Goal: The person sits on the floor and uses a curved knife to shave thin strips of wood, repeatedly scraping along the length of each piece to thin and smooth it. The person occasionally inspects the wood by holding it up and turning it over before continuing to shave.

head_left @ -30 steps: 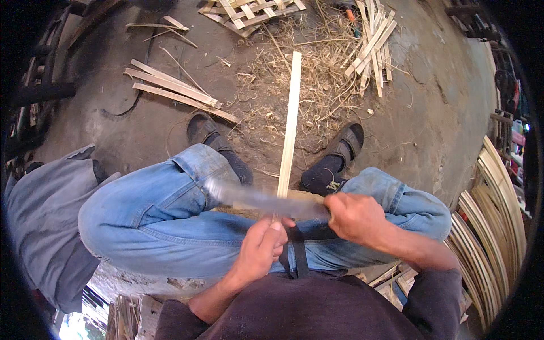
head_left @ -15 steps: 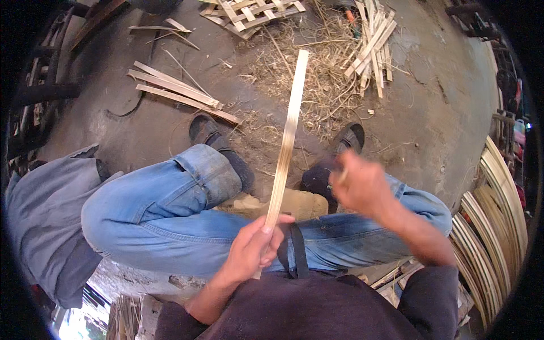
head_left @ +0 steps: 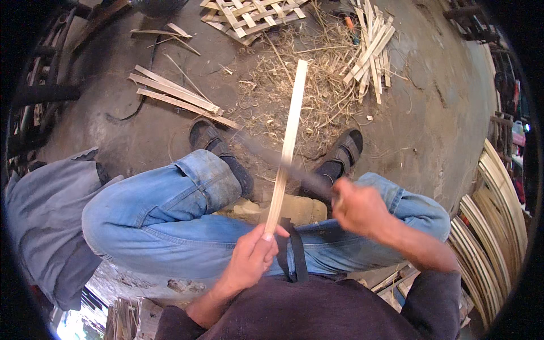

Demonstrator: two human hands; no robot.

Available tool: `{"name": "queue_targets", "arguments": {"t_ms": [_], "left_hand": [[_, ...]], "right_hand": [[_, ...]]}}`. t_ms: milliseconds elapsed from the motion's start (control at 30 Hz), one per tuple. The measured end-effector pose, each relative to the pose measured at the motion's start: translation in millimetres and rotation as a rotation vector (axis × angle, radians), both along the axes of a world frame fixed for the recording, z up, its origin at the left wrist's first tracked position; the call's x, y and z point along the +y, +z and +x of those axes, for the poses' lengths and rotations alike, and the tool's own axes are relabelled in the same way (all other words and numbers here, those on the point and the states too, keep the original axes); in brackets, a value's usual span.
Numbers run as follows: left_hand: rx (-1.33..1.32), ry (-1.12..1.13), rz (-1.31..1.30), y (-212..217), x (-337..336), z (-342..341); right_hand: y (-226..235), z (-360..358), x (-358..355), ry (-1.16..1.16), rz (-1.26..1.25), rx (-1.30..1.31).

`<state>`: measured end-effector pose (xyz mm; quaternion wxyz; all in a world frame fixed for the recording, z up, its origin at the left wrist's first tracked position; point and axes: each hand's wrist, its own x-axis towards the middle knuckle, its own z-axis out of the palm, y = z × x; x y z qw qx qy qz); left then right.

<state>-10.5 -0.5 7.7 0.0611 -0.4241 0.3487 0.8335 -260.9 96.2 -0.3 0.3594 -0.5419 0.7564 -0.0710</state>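
A pale, flat bamboo strip [head_left: 293,122] slants up and away from me, its lower end closed in my left hand [head_left: 252,252], with the thumb lying along it. My right hand [head_left: 362,208] is wrapped round the handle of a long knife [head_left: 309,177]. The dark blade, smeared by motion, points to the far left and crosses the strip about halfway along. Whether it touches the strip I cannot tell. Most of the handle is hidden by my fingers.
Beyond my sandalled feet lies a heap of shavings [head_left: 317,93]. More strips [head_left: 371,48] are piled at the far right, others [head_left: 178,93] at the far left. A woven lattice [head_left: 255,17] lies at the back. Long bent strips [head_left: 481,238] stand on my right; grey cloth [head_left: 54,221] hangs left.
The knife, a blur by my right hand before, now stretches leftward across the strip. My right hand has dropped slightly, and the strip's far end sits a little lower.
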Motion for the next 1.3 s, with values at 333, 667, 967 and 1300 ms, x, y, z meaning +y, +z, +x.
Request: {"name": "queue_targets", "arguments": {"t_ms": [333, 667, 967, 1300], "left_hand": [[-0.076, -0.127, -0.362, -2.4, 0.6, 1.5], [-0.074, -0.216, -0.368, 13.8, -2.8, 1.0], [-0.059, -0.063, -0.02, 21.8, 2.8, 22.5], [-0.086, 0.011, -0.187, 7.0, 1.7, 15.5]], "right_hand": [[14.7, 24.6, 3.2, 0.33, -0.105, 0.049], [-16.6, -20.8, -20.5, 0.067, -0.08, 0.281], [-33.4, -74.1, -34.4, -0.074, -0.185, 0.228], [-19.8, -7.7, -2.5, 0.323, -0.258, 0.243]]}}
